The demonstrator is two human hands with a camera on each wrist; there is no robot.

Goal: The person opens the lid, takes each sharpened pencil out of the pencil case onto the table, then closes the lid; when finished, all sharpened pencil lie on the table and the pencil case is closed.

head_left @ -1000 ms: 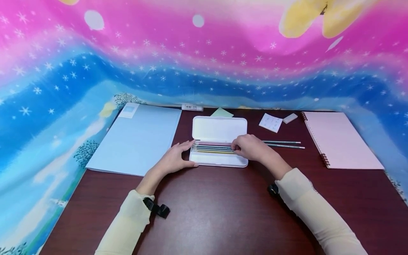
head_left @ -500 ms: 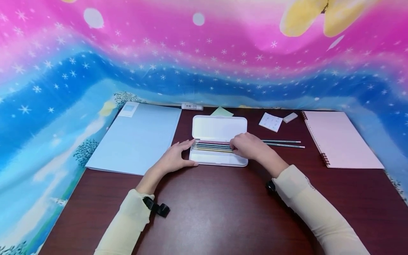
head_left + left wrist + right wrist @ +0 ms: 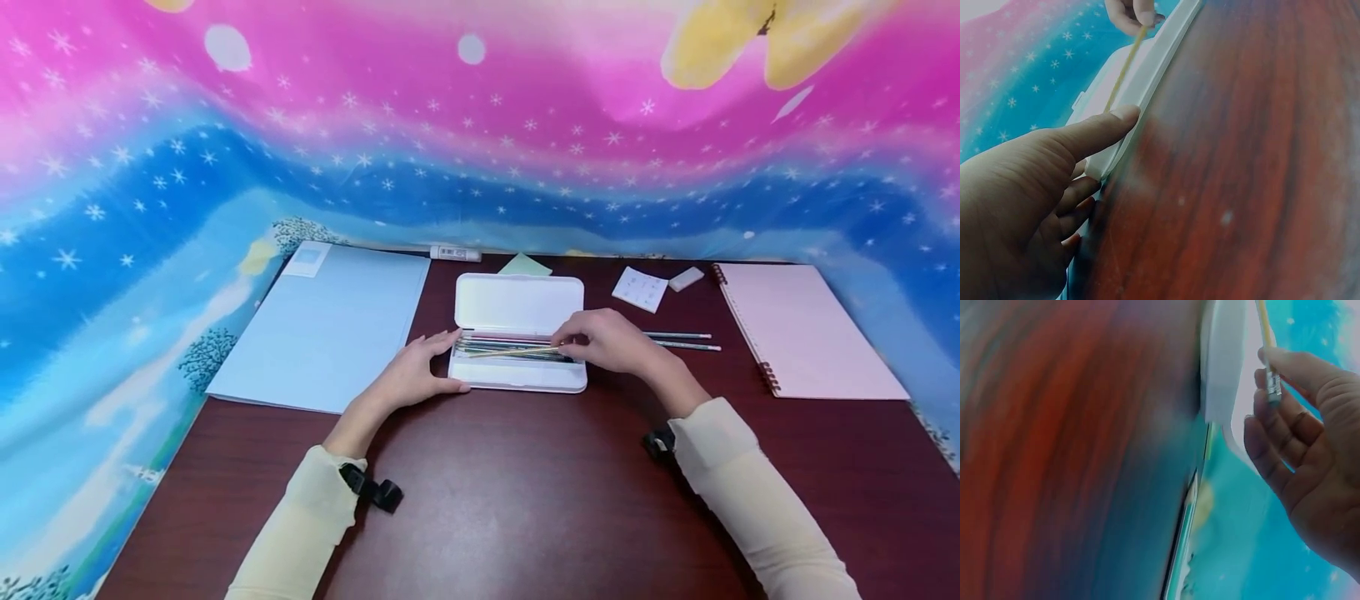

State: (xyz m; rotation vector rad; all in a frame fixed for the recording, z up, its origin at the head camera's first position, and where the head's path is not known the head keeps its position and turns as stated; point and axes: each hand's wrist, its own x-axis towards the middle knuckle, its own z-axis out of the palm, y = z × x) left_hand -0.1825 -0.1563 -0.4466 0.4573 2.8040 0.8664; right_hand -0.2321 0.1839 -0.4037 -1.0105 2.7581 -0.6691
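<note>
A white pencil case lies on the table with its lid up, a row of pencils inside. My left hand grips its left end, thumb over the front rim and fingers against the end wall. With thumb and fingertips, my right hand pinches a yellow pencil near its eraser end. That end is raised, and the pencil slants over the others, its tip toward the left end of the case.
Two green pencils lie on the table right of the case. Behind are a glue stick, green paper, a small printed pad and a white eraser. A blue folder lies left, a pink spiral notebook right.
My right hand has risen slightly and shifted right, lifting the yellow pencil's eraser end out of the row so it now lies at a slant. The left hand stays on the case.
</note>
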